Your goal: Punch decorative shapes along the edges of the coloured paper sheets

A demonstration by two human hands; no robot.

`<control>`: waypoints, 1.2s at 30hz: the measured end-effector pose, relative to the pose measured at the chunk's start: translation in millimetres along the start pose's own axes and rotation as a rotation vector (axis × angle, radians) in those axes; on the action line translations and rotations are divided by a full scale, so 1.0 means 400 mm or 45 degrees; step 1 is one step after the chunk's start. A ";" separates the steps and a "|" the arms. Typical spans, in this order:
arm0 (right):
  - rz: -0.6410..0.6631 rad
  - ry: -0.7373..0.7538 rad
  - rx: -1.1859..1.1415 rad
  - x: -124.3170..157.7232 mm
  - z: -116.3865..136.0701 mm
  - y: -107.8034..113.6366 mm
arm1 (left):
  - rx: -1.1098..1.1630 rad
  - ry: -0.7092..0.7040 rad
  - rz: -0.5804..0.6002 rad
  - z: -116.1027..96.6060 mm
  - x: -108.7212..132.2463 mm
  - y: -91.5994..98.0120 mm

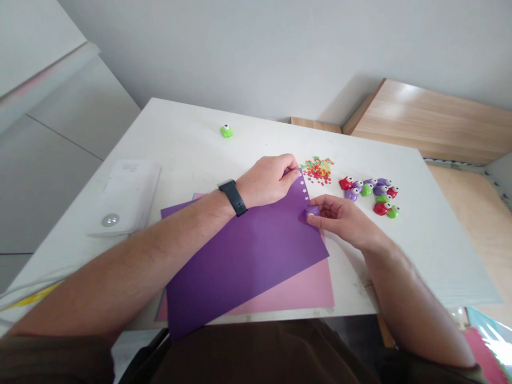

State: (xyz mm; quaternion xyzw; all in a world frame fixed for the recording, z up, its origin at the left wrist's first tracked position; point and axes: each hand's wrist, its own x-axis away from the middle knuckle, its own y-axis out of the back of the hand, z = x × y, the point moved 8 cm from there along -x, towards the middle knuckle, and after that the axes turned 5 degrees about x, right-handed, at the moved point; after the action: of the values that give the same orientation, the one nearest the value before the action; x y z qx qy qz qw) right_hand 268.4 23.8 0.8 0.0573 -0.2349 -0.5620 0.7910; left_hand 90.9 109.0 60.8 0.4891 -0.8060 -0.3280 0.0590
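A purple sheet of paper (256,240) lies at an angle over a pink sheet (296,285). Along its right edge runs a row of small punched shapes (304,190). My left hand (276,178), with a dark watch on the wrist, pinches the sheet's upper right corner. My right hand (334,216) is closed around a small purple craft punch (312,211), set at the sheet's right edge just below the punched row. Beyond the corner lies a pile of tiny red, orange, green and yellow paper cutouts (319,170).
Several red, purple and green punches (368,189) cluster at the right on the white table (432,250). A lone green punch (226,131) sits near the back edge. At left is a white box-like object (130,194) with a round silver spot. A wooden panel (432,114) stands behind.
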 end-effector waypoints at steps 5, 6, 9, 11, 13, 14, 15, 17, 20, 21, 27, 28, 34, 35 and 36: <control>-0.008 -0.014 -0.051 -0.001 0.001 -0.002 | 0.009 -0.010 -0.010 0.001 0.000 0.001; -0.011 -0.011 -0.061 0.000 0.002 -0.002 | 0.012 -0.010 -0.012 0.001 0.000 0.001; -0.021 -0.018 -0.079 0.001 0.004 -0.002 | 0.011 -0.007 -0.014 0.000 0.000 0.002; -0.022 -0.022 -0.083 0.001 0.004 -0.003 | 0.006 -0.006 -0.015 0.000 0.000 0.002; -0.018 -0.024 -0.088 -0.001 0.002 -0.005 | 0.002 -0.008 -0.015 0.000 0.000 0.002; -0.018 -0.025 -0.090 -0.002 0.001 -0.005 | 0.001 -0.009 -0.015 0.000 0.000 0.001; -0.018 -0.025 -0.093 -0.003 0.000 -0.006 | -0.001 -0.009 -0.013 0.000 0.000 0.001; -0.012 -0.024 -0.101 -0.005 -0.002 -0.009 | -0.001 -0.007 -0.011 0.001 0.000 0.001; -0.015 -0.015 -0.116 -0.004 -0.003 -0.010 | 0.004 -0.006 -0.013 0.000 -0.001 0.002; -0.022 -0.011 -0.120 -0.003 -0.002 -0.009 | 0.004 -0.006 -0.014 0.000 -0.001 0.002; -0.021 0.022 -0.130 -0.002 0.008 -0.012 | 0.014 -0.010 -0.013 -0.002 0.000 0.003; -0.017 0.025 -0.137 -0.002 0.009 -0.014 | 0.016 -0.010 -0.012 -0.002 0.000 0.003; -0.047 0.012 -0.115 0.000 0.005 -0.016 | 0.012 -0.007 -0.015 0.001 0.000 0.003; -0.055 0.007 -0.092 0.000 0.004 -0.015 | 0.013 -0.006 -0.015 0.001 0.000 0.003; -0.063 0.003 -0.067 0.000 0.002 -0.015 | 0.013 -0.007 -0.015 0.001 0.000 0.002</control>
State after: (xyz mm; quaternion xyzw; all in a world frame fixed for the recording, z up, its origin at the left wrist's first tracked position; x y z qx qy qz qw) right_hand 262.8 22.0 -0.5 0.0430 -0.2177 -0.5874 0.7783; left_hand 90.1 109.6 60.8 0.4933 -0.8049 -0.3257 0.0525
